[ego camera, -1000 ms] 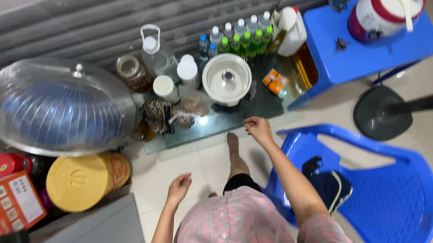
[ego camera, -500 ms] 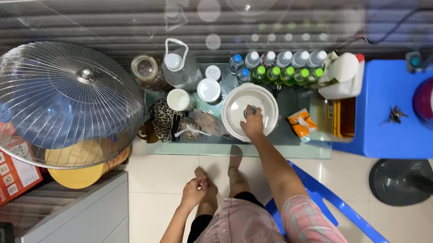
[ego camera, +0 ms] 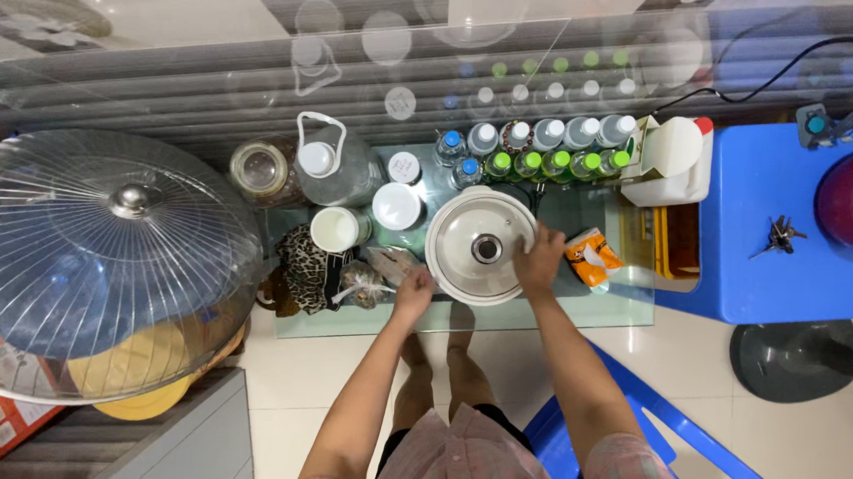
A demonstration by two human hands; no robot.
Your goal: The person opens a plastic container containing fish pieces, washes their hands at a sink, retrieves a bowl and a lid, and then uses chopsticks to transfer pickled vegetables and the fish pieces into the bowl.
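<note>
A white round pot with a lid (ego camera: 480, 245) stands on a low glass table (ego camera: 580, 318) in front of me. My left hand (ego camera: 413, 291) grips the pot's left side. My right hand (ego camera: 541, 261) grips its right side. Both arms reach forward from my pink checked shirt. An orange packet (ego camera: 593, 258) lies just right of my right hand. Small wrapped bags (ego camera: 370, 280) lie just left of my left hand.
Several bottles (ego camera: 541, 148) line the table's back edge, with a clear jug (ego camera: 337, 170), a jar (ego camera: 261, 168) and white-lidded tubs (ego camera: 396, 206). A big mesh food cover (ego camera: 90, 258) sits at left. A blue table (ego camera: 793, 222), a fan base (ego camera: 804, 356) and a blue chair (ego camera: 652, 431) are at right.
My left hand rose from near my knees to the pot's left side. My right hand shifted from the lid's top to the pot's right side. The view moved closer.
</note>
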